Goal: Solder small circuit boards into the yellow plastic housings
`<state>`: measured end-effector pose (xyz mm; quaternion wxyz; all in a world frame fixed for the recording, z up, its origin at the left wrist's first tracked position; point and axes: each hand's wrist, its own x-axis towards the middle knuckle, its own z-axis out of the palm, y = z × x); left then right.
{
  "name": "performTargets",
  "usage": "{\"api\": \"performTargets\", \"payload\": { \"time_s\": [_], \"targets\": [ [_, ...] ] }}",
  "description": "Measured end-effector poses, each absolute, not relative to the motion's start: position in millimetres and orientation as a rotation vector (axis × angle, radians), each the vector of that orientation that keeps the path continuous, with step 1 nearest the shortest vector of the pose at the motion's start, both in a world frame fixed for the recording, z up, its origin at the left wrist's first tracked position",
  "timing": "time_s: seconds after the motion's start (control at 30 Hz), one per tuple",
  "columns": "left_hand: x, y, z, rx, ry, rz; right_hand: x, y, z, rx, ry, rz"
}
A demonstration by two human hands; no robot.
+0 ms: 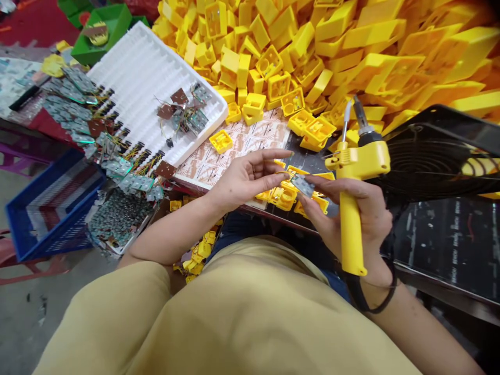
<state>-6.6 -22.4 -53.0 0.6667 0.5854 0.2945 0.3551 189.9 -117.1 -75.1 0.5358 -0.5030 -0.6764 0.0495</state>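
My right hand (pixel 361 219) is wrapped round the handle of a yellow soldering gun (pixel 353 172), whose tip points up and away. Its thumb and forefinger also pinch a small grey circuit board (pixel 302 185). My left hand (pixel 250 174) meets that board from the left, thumb and middle fingers on its edge, forefinger stretched out above it. Both hands hover over a few yellow plastic housings (pixel 285 197) at the table's near edge.
A huge heap of yellow housings (pixel 312 52) fills the back. A white ribbed tray (pixel 140 78) holds wired boards (pixel 187 112). Loose boards (pixel 78 99) lie left, above a blue crate (pixel 47 208). A black fan (pixel 437 156) stands right. Green bins (pixel 105 31) sit far left.
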Motion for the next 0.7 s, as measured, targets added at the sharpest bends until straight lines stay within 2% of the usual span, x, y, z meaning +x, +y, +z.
{"api": "performTargets", "payload": {
  "time_s": [0.1,0.27,0.4,0.5,0.57,0.7],
  "targets": [
    [-8.9,-20.5,-50.1,1.59,0.695,0.836,191.5,-119.1,-72.2,-1.189,-1.623,0.102],
    [-22.5,-18.5,-21.4,2.463,0.777,0.708,201.3,-117.0,-66.4,-1.18,-1.709,-0.012],
    [-17.2,-39.7,-6.9,2.73,0.766,0.997,202.9,-115.0,-62.0,-1.166,-1.786,-0.086],
    [-10.6,-54.8,-19.8,2.64,0.798,1.174,202.8,-114.6,-60.6,-1.175,-1.775,-0.148],
    [-9.8,-57.3,-35.8,2.316,0.871,1.189,203.7,-115.4,-61.0,-1.177,-1.745,-0.18],
    [-12.1,-51.0,-59.8,1.525,0.778,0.865,202.5,-121.2,-61.9,-1.123,-1.705,-0.165]
  ]
}}
